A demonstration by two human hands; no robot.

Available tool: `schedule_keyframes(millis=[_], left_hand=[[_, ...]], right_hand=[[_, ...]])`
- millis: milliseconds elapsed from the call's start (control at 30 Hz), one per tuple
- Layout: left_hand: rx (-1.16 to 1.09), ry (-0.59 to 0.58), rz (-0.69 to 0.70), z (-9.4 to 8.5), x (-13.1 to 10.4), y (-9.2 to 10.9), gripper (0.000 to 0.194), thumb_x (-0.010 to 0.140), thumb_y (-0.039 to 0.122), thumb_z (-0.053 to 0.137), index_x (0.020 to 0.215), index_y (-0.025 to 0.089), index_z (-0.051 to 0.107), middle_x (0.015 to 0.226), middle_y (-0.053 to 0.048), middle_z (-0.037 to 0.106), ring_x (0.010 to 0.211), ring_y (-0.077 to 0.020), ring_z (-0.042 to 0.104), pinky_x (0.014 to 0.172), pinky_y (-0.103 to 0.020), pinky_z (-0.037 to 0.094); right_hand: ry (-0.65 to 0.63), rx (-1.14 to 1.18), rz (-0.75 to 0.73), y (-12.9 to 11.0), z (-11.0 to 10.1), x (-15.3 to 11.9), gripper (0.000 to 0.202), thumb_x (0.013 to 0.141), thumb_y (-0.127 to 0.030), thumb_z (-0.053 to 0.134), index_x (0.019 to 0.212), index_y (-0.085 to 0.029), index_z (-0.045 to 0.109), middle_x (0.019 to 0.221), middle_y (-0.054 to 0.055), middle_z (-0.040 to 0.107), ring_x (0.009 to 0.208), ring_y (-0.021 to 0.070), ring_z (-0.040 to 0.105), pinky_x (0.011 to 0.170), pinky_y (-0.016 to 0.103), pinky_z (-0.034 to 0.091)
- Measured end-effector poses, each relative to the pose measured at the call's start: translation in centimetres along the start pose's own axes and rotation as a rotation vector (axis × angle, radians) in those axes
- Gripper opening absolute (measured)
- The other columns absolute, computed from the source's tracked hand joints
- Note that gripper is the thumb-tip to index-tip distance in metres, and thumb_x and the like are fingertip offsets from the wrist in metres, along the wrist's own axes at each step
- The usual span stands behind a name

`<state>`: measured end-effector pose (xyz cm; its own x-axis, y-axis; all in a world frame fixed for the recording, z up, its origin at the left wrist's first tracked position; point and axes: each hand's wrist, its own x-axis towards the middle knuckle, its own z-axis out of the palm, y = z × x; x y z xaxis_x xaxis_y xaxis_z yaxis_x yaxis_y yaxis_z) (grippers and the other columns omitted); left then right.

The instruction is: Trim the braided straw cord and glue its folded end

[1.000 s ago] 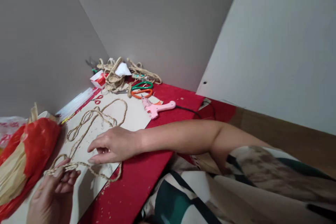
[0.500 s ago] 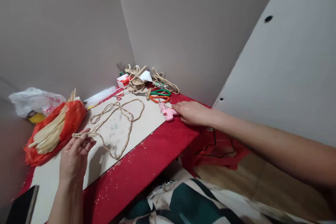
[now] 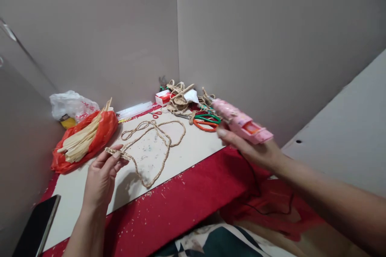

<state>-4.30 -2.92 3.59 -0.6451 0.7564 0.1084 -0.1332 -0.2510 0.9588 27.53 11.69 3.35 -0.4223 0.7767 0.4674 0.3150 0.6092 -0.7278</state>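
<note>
Between the thumb and fingers of my left hand (image 3: 104,168) is the folded end of a braided straw cord (image 3: 165,164). The rest of the cord trails in loose loops over the white board (image 3: 193,148). My right hand (image 3: 247,144) grips a pink hot glue gun (image 3: 241,120), lifted above the right end of the table with its nozzle towards the upper left. Below it a dark cable hangs down. Large scissors with green and orange handles (image 3: 206,122) lie just left of the glue gun.
An orange bag of dried husk strips (image 3: 81,140) lies at the left, by a white plastic bag (image 3: 72,104). Small red scissors (image 3: 156,115), clear glue sticks (image 3: 135,110) and a cord pile (image 3: 177,102) sit along the back. A phone (image 3: 37,225) rests front left.
My right hand has picked up the glue gun from the table and raised it. The left hand still pinches the cord. The view has swung left.
</note>
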Motion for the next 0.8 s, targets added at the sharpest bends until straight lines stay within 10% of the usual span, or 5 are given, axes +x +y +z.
schedule_keyframes(millis=[300, 533, 800], left_hand=[[-0.006, 0.025, -0.012, -0.2, 0.1, -0.1, 0.014, 0.068, 0.021, 0.079, 0.078, 0.018, 0.069, 0.082, 0.001, 0.063, 0.068, -0.0130, 0.060, 0.065, -0.027, 0.054], [-0.024, 0.037, -0.105, 0.2, -0.4, 0.1, 0.015, 0.070, 0.024, 0.078, 0.081, 0.019, 0.069, 0.083, -0.002, 0.063, 0.076, -0.0155, 0.061, 0.068, -0.029, 0.055], [0.016, 0.073, -0.176, 0.6, -0.9, -0.3, 0.020, 0.062, 0.027, 0.084, 0.076, 0.020, 0.071, 0.070, 0.000, 0.062, 0.062, -0.0136, 0.060, 0.060, -0.024, 0.055]], right_hand=[[-0.623, 0.823, 0.186, -4.3, 11.8, 1.9, 0.049, 0.081, -0.045, 0.064, 0.122, -0.017, 0.059, 0.099, 0.005, 0.061, 0.077, 0.0100, 0.052, 0.069, 0.024, 0.045], [-1.085, 1.101, 0.291, -4.3, 14.4, 2.0, 0.049, 0.082, -0.051, 0.062, 0.116, -0.015, 0.061, 0.098, 0.006, 0.061, 0.067, 0.0051, 0.049, 0.047, 0.015, 0.029], [-0.943, 0.856, 0.117, -2.6, 12.7, 5.4, 0.034, 0.081, -0.043, 0.064, 0.099, -0.015, 0.058, 0.078, -0.002, 0.051, 0.059, 0.0057, 0.042, 0.051, 0.019, 0.037]])
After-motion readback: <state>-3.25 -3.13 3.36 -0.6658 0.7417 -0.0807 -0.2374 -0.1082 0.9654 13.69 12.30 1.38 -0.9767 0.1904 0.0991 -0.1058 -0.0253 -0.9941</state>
